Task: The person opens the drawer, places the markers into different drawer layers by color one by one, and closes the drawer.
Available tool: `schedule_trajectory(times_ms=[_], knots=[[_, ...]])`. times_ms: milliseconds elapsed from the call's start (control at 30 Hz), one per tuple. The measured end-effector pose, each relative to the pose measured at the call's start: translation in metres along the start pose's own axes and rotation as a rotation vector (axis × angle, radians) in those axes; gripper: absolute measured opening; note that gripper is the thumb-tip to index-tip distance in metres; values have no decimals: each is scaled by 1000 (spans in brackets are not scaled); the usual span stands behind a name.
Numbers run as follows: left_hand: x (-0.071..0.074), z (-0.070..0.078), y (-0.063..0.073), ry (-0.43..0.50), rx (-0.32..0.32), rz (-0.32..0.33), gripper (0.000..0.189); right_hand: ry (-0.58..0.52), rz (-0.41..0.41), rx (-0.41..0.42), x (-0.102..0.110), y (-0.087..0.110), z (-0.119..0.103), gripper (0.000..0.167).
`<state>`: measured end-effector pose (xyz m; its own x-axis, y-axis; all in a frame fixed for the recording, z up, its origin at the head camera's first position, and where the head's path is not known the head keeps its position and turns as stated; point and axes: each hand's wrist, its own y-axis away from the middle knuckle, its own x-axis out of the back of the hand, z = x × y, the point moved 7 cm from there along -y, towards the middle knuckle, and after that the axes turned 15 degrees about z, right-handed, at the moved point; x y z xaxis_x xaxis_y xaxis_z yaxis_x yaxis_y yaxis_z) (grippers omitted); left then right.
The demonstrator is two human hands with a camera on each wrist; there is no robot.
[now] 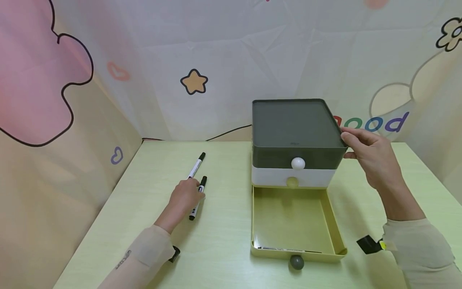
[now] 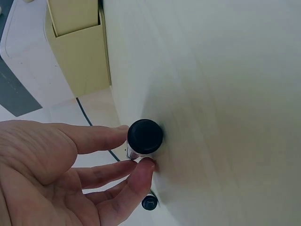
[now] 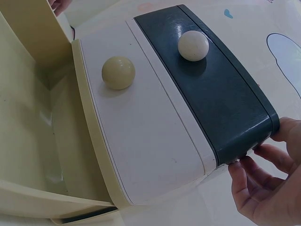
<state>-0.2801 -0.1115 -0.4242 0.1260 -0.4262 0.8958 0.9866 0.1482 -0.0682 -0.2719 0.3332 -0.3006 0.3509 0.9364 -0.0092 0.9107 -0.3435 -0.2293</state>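
My left hand [image 1: 183, 197] pinches a black-and-white marker [image 1: 195, 210] between thumb and fingers at the left of the table. In the left wrist view, the marker's black end [image 2: 145, 136] faces the camera. Beyond that hand lies a second marker [image 1: 195, 168] with a black cap, partly covered by the hand. On the right stands a small drawer organizer [image 1: 296, 124] with a dark green top. My right hand [image 1: 375, 158] grips its top right edge, thumb above and fingers against the side. The bottom yellow-green drawer [image 1: 288, 253] is pulled out.
The two upper drawers are closed, with a white knob [image 1: 298, 163] and a yellowish knob [image 1: 292, 182]. A grey knob [image 1: 297, 262] juts from the open drawer toward the front. A thin dark cable [image 1: 229, 131] runs behind the table, before a printed curtain [image 1: 231, 60].
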Motion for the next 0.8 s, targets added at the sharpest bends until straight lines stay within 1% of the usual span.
schedule_trajectory(times_ms=[167, 367, 533, 700, 800], knots=[[-3, 0, -1, -29, -8, -6, 26, 0, 1, -3, 0, 0, 0, 24], [-4, 1, -1, -52, -34, -4, 17, -2, 1, 1, 0, 0, 0, 25], [-3, 1, -1, -59, -35, -1, 21, 1, 0, 2, 0, 0, 0, 26], [-3, 0, -1, -33, -24, -2, 24, 20, 0, 3, 0, 0, 0, 27], [-2, -2, -1, -4, -4, -10, 25, 16, 0, 1, 0, 0, 0, 27]])
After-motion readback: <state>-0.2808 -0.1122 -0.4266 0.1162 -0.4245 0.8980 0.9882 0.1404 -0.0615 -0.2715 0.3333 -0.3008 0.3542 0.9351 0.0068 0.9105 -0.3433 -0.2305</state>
